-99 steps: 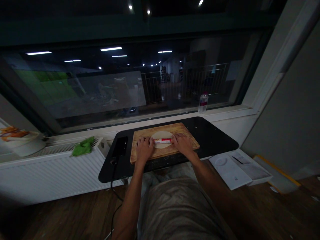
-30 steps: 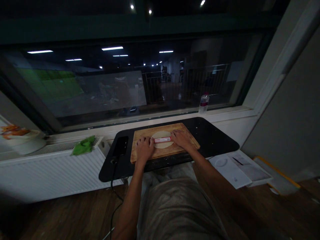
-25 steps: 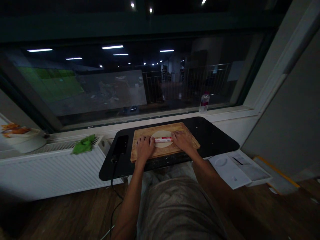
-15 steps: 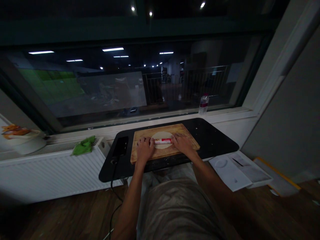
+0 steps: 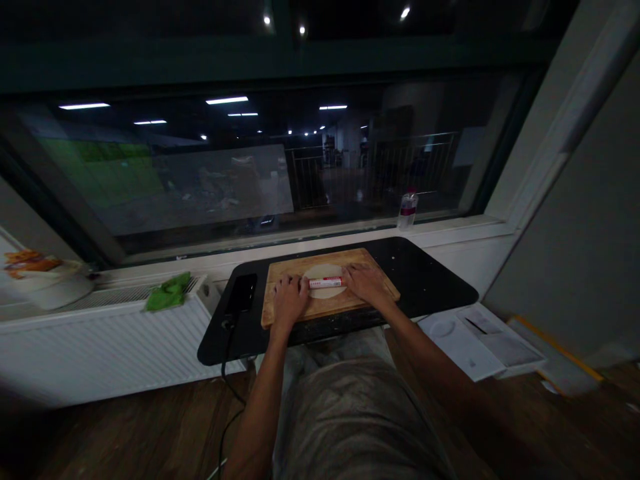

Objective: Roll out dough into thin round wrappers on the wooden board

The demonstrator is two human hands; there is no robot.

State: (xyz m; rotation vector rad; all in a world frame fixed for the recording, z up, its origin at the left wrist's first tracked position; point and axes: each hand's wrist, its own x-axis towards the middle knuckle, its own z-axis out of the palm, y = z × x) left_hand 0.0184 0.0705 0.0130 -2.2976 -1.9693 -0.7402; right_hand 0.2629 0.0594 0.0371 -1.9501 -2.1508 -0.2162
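A round, thin sheet of pale dough (image 5: 326, 292) lies on a wooden cutting board (image 5: 280, 317). Across its middle rests a rolling pin (image 5: 325, 283) wrapped in a printed red and white label. My left hand (image 5: 290, 297) is closed over the pin's left end, and my right hand (image 5: 365, 282) over its right end. Both ends of the pin are hidden under my fingers. Dough shows above and below the pin.
The board sits on a small black table (image 5: 430, 273), with a phone (image 5: 243, 293) and its cable at left. A green cloth (image 5: 169, 292) lies on the radiator (image 5: 135, 350). A bottle (image 5: 407, 209) stands on the windowsill; a white box (image 5: 480, 341) is at right.
The rolling pin has turned: its label shows more white and less red. Both hands stay over its ends, almost in the same place.
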